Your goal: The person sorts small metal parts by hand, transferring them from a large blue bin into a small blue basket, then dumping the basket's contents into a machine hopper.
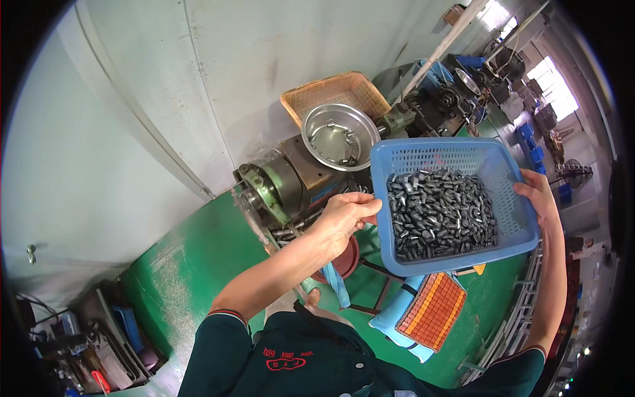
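Observation:
A blue plastic basket [456,264] with perforated walls is held up between my two hands. Many small dark metal parts [440,215] fill its bottom, heaped toward the left side. My left hand [354,215] is closed on the basket's left edge, thumb on top. At the opposite edge my right hand [537,193] grips the rim, its other fingers partly hidden behind the wall. Just beyond the basket, a round steel bowl [311,142] with a few small metal pieces [347,142] in it rests by a machine [307,172].
An orange-tan plastic basket [331,89] stands behind the bowl against the white wall [258,46]. Below the blue basket is a stool with a beaded orange cushion [433,311]. More machinery [450,99] lies at the far right. Tools in a drawer [106,344] sit lower left.

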{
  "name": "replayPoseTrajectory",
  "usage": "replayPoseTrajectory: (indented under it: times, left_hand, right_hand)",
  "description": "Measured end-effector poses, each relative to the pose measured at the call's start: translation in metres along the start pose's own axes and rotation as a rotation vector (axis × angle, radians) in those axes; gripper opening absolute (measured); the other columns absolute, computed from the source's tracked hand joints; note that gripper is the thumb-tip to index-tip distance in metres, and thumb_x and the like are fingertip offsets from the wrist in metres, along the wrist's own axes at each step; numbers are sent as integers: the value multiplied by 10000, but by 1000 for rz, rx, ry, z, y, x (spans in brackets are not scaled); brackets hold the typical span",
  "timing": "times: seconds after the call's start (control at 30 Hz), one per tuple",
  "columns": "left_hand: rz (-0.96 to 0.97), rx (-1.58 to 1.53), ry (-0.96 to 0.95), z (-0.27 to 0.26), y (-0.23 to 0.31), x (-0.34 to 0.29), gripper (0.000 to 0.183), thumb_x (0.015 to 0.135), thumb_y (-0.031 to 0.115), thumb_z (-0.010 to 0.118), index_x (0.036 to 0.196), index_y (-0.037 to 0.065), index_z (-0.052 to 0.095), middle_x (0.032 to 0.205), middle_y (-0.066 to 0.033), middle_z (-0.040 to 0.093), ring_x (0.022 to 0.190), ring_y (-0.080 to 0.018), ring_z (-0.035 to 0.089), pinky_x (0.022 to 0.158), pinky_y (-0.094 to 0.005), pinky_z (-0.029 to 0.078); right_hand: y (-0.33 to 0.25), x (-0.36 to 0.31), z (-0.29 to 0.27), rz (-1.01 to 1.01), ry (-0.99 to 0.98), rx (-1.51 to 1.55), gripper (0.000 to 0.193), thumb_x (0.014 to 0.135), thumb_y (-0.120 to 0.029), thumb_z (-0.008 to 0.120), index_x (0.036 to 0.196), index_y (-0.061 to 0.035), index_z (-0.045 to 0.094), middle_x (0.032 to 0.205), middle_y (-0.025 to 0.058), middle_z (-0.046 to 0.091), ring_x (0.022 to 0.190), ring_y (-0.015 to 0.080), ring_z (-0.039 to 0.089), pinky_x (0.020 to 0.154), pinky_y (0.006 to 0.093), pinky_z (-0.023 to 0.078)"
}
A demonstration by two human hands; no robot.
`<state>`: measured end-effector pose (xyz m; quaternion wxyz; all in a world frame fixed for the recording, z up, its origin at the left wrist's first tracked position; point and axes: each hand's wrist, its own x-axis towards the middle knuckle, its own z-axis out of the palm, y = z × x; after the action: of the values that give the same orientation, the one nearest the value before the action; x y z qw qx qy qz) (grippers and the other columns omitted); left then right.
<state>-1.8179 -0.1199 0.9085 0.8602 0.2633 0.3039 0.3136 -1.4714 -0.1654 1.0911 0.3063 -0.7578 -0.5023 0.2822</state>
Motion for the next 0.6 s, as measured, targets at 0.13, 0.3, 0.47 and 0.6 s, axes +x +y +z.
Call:
replayPoseTrajectory:
  times: [0.13,0.3,0.47,0.6]
  left_hand:
    - [-19,-55,40,-13,17,19,166,753,130,639,873,34,576,781,-9,592,660,-89,528,557,-204,336]
    - [-46,-94,55,-24,33,39,154,749,129,644,863,48,578,784,3,591,665,-86,521,570,-205,335]
    - [-67,-168,56,-25,35,48,130,752,128,644,843,61,579,781,11,589,665,-84,510,592,-213,342]
    - [-71,-189,62,-26,33,52,127,756,131,642,844,64,579,785,11,591,670,-85,509,591,-215,341]
  right_hand:
    - [-21,37,10,4,-57,12,309,693,23,556,995,90,538,785,88,618,618,107,586,555,218,478]
    - [-46,80,15,1,-50,-94,334,672,9,579,996,84,554,750,85,616,581,105,578,528,213,465]
    - [-85,108,18,-46,-88,-253,460,661,1,578,1111,55,495,796,96,613,632,120,585,581,234,482]
    - [-105,123,25,-34,-128,-358,564,629,12,578,1181,9,464,751,95,604,595,119,579,534,231,480]
